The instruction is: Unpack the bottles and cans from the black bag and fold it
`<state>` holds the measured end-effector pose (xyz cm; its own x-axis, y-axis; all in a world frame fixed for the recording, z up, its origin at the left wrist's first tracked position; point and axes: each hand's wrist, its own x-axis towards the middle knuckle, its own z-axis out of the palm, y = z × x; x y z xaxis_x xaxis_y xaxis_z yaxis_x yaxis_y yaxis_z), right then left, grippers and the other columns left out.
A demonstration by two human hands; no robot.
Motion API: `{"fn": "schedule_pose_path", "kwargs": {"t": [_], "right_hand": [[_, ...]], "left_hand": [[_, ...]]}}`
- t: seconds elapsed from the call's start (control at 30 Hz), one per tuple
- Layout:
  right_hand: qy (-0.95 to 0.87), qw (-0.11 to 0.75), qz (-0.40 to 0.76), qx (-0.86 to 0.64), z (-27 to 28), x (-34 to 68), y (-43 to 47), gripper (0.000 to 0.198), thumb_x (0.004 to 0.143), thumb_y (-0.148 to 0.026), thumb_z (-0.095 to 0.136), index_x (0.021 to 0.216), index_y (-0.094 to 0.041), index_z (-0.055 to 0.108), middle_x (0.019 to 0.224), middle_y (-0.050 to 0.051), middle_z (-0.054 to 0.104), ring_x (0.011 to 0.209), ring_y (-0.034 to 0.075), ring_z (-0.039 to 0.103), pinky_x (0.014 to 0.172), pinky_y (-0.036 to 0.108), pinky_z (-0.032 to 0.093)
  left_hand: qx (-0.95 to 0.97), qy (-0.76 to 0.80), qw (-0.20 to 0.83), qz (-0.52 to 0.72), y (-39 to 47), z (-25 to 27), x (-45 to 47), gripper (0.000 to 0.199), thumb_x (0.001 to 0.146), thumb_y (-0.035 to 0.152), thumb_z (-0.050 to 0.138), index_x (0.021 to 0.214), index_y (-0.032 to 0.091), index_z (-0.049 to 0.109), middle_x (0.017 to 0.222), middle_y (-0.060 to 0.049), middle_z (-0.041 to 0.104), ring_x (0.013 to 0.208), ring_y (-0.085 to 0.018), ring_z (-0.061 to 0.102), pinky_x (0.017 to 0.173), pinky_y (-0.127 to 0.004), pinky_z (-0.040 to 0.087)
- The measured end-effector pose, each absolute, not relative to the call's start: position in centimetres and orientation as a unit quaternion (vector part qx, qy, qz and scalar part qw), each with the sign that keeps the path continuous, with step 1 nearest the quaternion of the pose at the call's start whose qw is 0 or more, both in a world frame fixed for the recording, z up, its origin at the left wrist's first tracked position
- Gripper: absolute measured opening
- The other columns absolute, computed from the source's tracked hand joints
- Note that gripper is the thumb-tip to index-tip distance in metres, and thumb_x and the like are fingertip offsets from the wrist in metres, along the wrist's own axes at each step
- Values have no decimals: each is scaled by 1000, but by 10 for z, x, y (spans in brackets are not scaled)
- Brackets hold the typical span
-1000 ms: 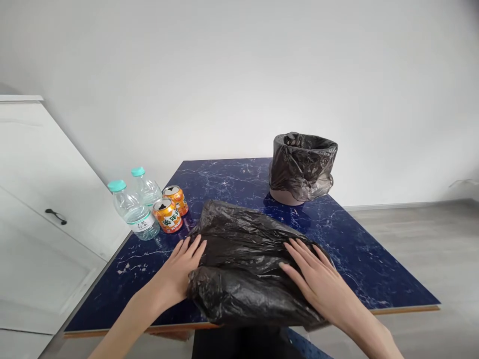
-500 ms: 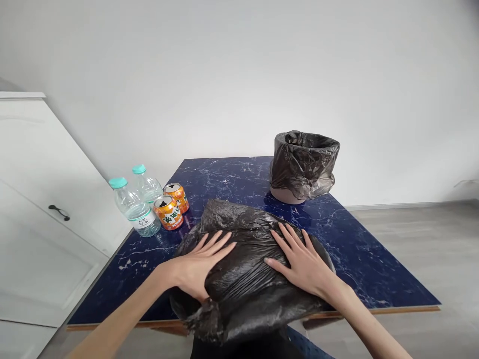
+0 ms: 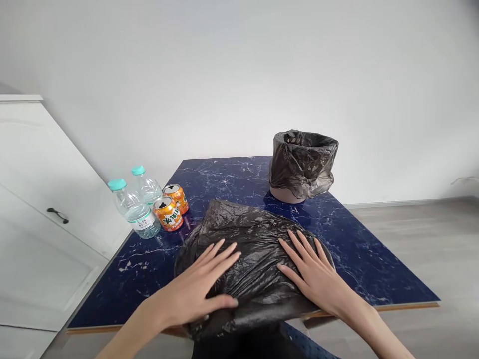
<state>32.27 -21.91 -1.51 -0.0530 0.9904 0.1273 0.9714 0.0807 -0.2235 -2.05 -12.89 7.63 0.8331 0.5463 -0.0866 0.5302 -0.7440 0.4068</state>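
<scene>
A black plastic bag (image 3: 258, 264) lies spread and wrinkled at the front of the blue table, its near side hanging over the edge. Over the bag's left part rests my left hand (image 3: 198, 281), fingers spread and thumb pointing right. My right hand (image 3: 312, 269) lies flat on its right part, fingers stretched away from me. Neither hand grips anything. What the bag covers is hidden, though a rounded outline shows at its right side.
At the left of the table (image 3: 224, 177) stand two clear bottles (image 3: 142, 219) with turquoise caps and two orange drink cans (image 3: 168, 214). A bin lined with a black bag (image 3: 303, 162) stands at the back right. A white cabinet (image 3: 45, 239) is on the left.
My left hand has slid toward me, its thumb now on top of the bag. The bunched bag corner by it has been tucked down. My right hand has shifted slightly right and nearer.
</scene>
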Motion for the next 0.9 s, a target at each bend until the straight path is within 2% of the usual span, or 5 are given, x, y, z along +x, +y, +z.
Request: {"fn": "schedule_pose_path", "kwargs": {"t": [0.23, 0.4, 0.57, 0.77, 0.9], "right_hand": [[-737, 170, 22, -654, -24, 346, -241, 69, 114, -57, 38, 176, -35, 17, 183, 4, 15, 168, 32, 12, 133, 66, 22], [-759, 159, 36, -630, -20, 352, -273, 86, 106, -63, 56, 176, -42, 10, 182, 2, 17, 166, 41, 14, 130, 74, 22], [-775, 129, 40, -617, -28, 353, -292, 105, 95, -72, 69, 176, -43, 8, 182, 4, 13, 165, 46, 16, 127, 75, 32], [-781, 175, 7, -600, -25, 354, -300, 81, 102, -28, 56, 174, -42, 23, 176, -1, 33, 163, 39, 31, 125, 71, 40], [-761, 220, 80, -605, -13, 360, -301, 69, 95, -12, 43, 157, -37, 60, 159, 0, 60, 155, 34, 49, 125, 66, 44]], "left_hand": [[933, 319, 167, 18, -140, 51, -86, 86, 101, 60, 68, 172, 47, 22, 179, 0, 28, 166, -37, 25, 132, -62, 32], [942, 300, 152, 10, -160, 45, -100, 120, 81, 43, 92, 174, 44, 17, 179, -1, 28, 165, -42, 25, 130, -66, 33], [961, 227, 145, 69, -161, 38, -85, 92, 83, -7, 48, 160, 44, 52, 162, 9, 57, 159, -28, 44, 133, -56, 37], [877, 336, 230, 256, -154, 76, -72, 54, 76, 6, 46, 109, 31, 80, 110, 2, 85, 106, -25, 80, 93, -35, 64], [809, 460, 209, 301, -134, 108, -53, 23, 97, 32, 52, 97, 25, 75, 74, 1, 76, 64, -21, 70, 59, -27, 52]]}}
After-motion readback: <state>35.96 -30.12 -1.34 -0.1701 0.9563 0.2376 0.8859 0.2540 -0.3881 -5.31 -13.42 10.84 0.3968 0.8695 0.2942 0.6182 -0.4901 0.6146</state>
